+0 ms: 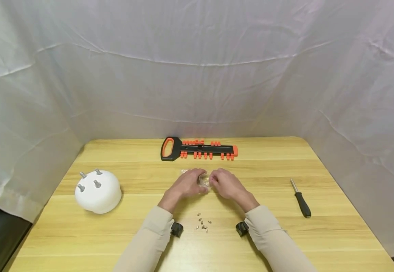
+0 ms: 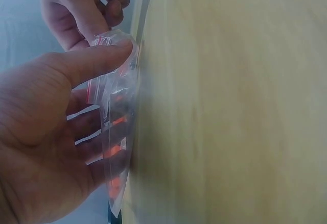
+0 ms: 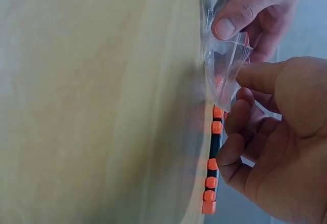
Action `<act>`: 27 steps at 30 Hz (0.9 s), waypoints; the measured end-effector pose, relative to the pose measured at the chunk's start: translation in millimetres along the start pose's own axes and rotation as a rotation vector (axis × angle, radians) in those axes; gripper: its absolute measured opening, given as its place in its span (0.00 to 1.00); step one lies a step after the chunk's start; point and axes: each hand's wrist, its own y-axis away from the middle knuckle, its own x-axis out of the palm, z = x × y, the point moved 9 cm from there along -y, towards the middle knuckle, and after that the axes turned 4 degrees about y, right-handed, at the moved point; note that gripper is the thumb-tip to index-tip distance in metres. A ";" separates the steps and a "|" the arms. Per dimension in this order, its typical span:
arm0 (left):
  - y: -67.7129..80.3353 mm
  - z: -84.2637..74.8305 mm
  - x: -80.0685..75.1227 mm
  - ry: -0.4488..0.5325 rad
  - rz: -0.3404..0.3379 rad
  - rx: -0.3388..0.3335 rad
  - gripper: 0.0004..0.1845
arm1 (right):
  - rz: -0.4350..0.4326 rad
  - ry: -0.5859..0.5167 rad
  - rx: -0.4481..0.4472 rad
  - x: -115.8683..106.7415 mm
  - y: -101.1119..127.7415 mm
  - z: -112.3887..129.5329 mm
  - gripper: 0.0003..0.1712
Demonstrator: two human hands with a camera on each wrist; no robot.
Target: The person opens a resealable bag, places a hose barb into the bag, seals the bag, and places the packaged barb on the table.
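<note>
My left hand (image 1: 188,183) holds a clear zip bag (image 2: 120,132) with a red strip at its mouth, thumb on one side and fingers behind it. The bag stands just above the wooden table. At the mouth of the bag, my right hand (image 1: 229,184) pinches the plastic near its edge, its other fingers curled in. What the bag holds, if anything, cannot be made out. Several small metal pieces (image 1: 202,223), like little pointed bits or screws, lie on the table between the two forearms.
Behind the hands lies a black rack (image 1: 205,149) with orange clips and a loop handle. A white rounded body (image 1: 98,196) with several metal posts stands at the left. On the right lies a driver (image 1: 301,202) with a black handle. Grey cloth (image 1: 197,87) encloses the table (image 1: 319,241).
</note>
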 end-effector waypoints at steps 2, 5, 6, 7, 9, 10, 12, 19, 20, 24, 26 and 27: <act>-0.4 0.2 0.1 0.001 -0.001 0.002 0.37 | 0.010 -0.004 0.009 0.9 -0.9 -0.9 0.03; -0.9 0.4 -0.1 0.000 -0.004 0.006 0.36 | 0.014 -0.018 0.020 1.1 -0.7 -3.2 0.02; -1.0 0.5 0.0 -0.001 -0.004 0.006 0.36 | 0.012 -0.027 0.021 0.3 0.0 -3.6 0.02; -1.1 0.7 0.2 -0.002 -0.003 0.005 0.36 | 0.009 -0.035 0.022 -0.1 0.6 -4.6 0.03; -1.3 0.4 0.1 -0.004 -0.004 0.008 0.36 | 0.000 -0.047 0.025 -1.7 2.8 -6.8 0.03; -1.4 0.3 0.1 -0.008 -0.005 0.009 0.36 | -0.005 -0.055 0.026 -2.7 4.4 -7.7 0.03; -1.6 0.4 -0.1 -0.011 -0.006 0.011 0.36 | -0.016 -0.064 0.020 -4.9 7.5 -8.8 0.03; -2.0 0.3 -0.9 -0.004 -0.004 0.002 0.37 | -0.044 -0.091 -0.005 -10.5 22.1 -9.5 0.04; -2.0 0.6 -0.7 -0.002 -0.003 0.001 0.37 | -0.043 -0.089 -0.010 -10.2 24.4 -9.1 0.04; -2.1 1.6 0.4 -0.002 -0.001 -0.004 0.37 | -0.013 -0.084 -0.034 -6.9 33.3 -5.0 0.03; -2.0 2.2 0.9 -0.001 0.000 -0.008 0.37 | 0.009 -0.079 -0.053 -5.0 38.1 -1.7 0.02; -1.9 2.3 0.9 -0.001 0.001 -0.012 0.37 | 0.016 -0.075 -0.064 -4.4 40.2 0.0 0.02</act>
